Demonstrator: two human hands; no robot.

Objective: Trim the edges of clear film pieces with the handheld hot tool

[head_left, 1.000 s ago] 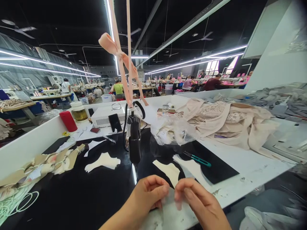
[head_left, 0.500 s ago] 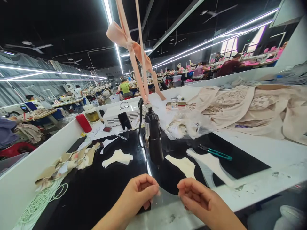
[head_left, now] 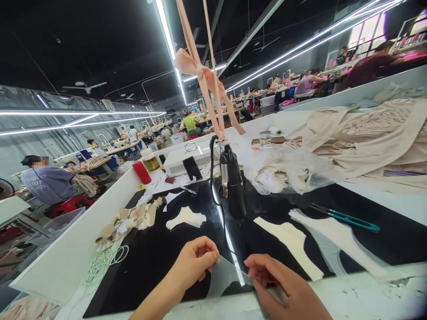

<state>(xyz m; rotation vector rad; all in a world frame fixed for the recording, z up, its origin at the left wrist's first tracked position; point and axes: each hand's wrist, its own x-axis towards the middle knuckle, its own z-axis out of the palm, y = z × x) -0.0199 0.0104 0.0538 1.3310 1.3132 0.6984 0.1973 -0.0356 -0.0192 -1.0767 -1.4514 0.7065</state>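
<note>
My left hand [head_left: 196,262] is closed in a pinch on one end of a sheer, pale fabric piece [head_left: 223,275]. The other end reaches my right hand [head_left: 278,282], whose fingers are curled and closed at its edge. The piece is stretched low over the black board [head_left: 150,271] near the front edge. Beyond it lie a small cream fabric piece [head_left: 186,218], a longer cream piece [head_left: 290,242] and a white piece with sheer fabric [head_left: 343,238]. Above the board hangs a black corded tool [head_left: 235,186], tied up with a pink cloth strip [head_left: 207,82].
Teal-handled tweezers or snips [head_left: 350,219] lie at the right. To the left are fabric scraps [head_left: 130,220] and pale green cord [head_left: 103,264]. Behind stand a red can [head_left: 142,172], a phone [head_left: 192,169] and a white box [head_left: 180,162]; beige fabric [head_left: 367,138] is heaped at right.
The camera view has turned left, so the table and its things sit further right. My hands keep nearly the same place in view, and the sheer piece between them shows more clearly.
</note>
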